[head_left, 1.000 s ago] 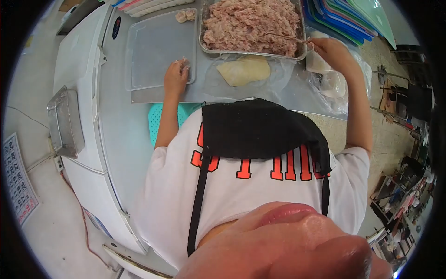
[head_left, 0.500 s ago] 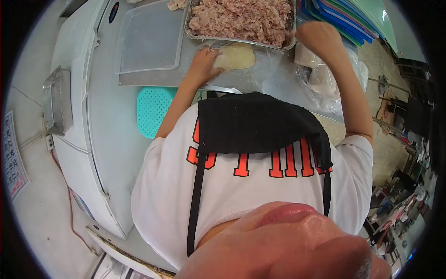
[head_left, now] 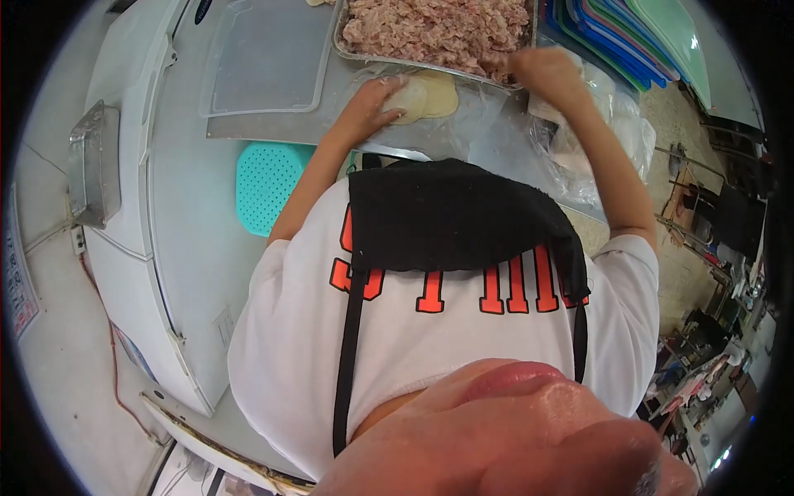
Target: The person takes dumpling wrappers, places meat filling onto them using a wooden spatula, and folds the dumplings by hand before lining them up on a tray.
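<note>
1. Grey metal makes up the counter (head_left: 256, 128), its front edge running across just ahead of the person's black apron (head_left: 455, 215).
2. A pale yellow sheet (head_left: 440, 95) lies on clear film (head_left: 475, 112) in the middle of the counter, between that front edge and a metal tray (head_left: 397, 60). The strip between sheet and tray is narrow.
3. More room opens to the right of the sheet, where grey counter shows as far as a clear plastic bag (head_left: 571, 153) with pale contents. On the left, a translucent flat plastic piece (head_left: 269, 58) covers most of the surface, leaving a thin bare band along the front edge.
4. Minced meat (head_left: 438, 33) fills the tray; the picture's upper border cuts off its far side. Coloured flat sheets (head_left: 612, 45) are stacked beyond its right side.
5. The left hand (head_left: 382, 107) is spread, thumb well apart from the fingers, touching the left part of the pale yellow sheet. Whether it presses or lifts cannot be told.
6. The right hand (head_left: 544, 76) is at the tray's near right corner, fingers curled downward. What, if anything, they grip is hidden.
7. Left of the apron, a turquoise perforated basket (head_left: 269, 190) sits by the front edge.
</note>
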`<action>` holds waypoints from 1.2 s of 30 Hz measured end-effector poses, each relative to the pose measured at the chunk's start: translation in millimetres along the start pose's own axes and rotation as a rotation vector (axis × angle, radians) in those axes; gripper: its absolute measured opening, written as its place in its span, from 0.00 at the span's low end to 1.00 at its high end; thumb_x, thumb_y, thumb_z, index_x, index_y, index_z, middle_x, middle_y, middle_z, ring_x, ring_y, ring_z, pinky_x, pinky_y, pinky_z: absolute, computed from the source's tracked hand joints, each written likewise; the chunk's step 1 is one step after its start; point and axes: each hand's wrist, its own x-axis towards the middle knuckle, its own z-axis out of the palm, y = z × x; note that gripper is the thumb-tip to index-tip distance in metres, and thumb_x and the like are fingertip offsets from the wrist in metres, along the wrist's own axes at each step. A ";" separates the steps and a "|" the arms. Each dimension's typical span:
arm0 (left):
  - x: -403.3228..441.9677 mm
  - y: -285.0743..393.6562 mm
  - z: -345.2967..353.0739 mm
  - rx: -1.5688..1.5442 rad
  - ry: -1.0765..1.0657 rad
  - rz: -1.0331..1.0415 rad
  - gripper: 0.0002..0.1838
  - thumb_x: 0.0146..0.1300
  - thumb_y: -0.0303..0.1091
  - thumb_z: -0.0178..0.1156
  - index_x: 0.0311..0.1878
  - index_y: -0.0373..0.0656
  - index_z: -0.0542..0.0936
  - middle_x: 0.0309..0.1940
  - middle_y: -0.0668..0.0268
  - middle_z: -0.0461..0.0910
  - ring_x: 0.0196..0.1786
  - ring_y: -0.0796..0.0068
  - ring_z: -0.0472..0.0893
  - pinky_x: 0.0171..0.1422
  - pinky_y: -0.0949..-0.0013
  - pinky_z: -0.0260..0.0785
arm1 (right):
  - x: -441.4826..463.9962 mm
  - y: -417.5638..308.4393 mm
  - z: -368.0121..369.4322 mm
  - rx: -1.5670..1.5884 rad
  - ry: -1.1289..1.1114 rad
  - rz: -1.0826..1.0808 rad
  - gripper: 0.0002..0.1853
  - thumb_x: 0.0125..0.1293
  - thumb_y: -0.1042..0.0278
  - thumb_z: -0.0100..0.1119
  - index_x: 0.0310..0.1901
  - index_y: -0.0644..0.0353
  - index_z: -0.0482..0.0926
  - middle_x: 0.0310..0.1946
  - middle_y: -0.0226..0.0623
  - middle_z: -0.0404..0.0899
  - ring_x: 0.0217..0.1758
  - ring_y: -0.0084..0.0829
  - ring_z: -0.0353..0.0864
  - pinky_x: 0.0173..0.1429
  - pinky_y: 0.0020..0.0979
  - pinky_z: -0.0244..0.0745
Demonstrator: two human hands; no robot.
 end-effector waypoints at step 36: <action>113.2 -2.7 -67.2 -0.606 0.307 -0.422 0.18 0.60 0.22 0.59 0.55 0.37 0.72 0.48 0.62 0.79 0.45 0.73 0.81 0.46 0.70 0.78 | -39.8 -19.9 -32.1 0.090 -0.105 0.150 0.19 0.68 0.57 0.48 0.29 0.63 0.80 0.27 0.50 0.80 0.34 0.51 0.80 0.41 0.45 0.74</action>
